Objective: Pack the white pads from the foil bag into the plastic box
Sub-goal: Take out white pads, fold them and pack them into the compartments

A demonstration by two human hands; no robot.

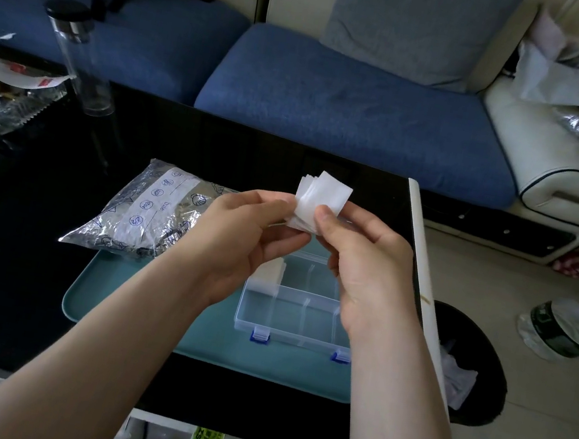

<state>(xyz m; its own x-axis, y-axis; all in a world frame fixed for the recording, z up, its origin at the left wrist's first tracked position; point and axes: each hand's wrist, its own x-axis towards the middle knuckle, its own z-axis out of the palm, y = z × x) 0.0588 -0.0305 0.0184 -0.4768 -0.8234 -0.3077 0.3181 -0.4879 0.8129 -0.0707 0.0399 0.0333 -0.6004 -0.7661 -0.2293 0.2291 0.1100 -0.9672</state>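
Both hands are up over the tray now, and between them is a small stack of white pads (322,202), held in the air just above the plastic box (294,313). The left hand (240,226) pinches the stack from the left, fingers curled onto its lower edge. The right hand (361,266) clamps it from the other side, thumb pressed on the front face, fingers curled behind. The pads fan out a little at the top, corners not lined up, so this looks like the squaring-up step: a stack out of the bag, being tidied before it goes down. The foil bag (149,214) lies on its side to the left, partly on the black table (1,265) and partly on the far left corner of the teal tray (133,308), just beside the box. The box sits open on the tray with its blue latches toward the person and its dividers showing. What looks like the far left compartment already holds packed pads (268,273), partly hidden behind the left hand, and the near compartments look bare, so the job reads as early on. The next move, by my reckoning, is to nudge the edges flush, then lower the stack flat into a free compartment, square to the dividers; thin, loose pads like these could splay if the pinch eases too soon
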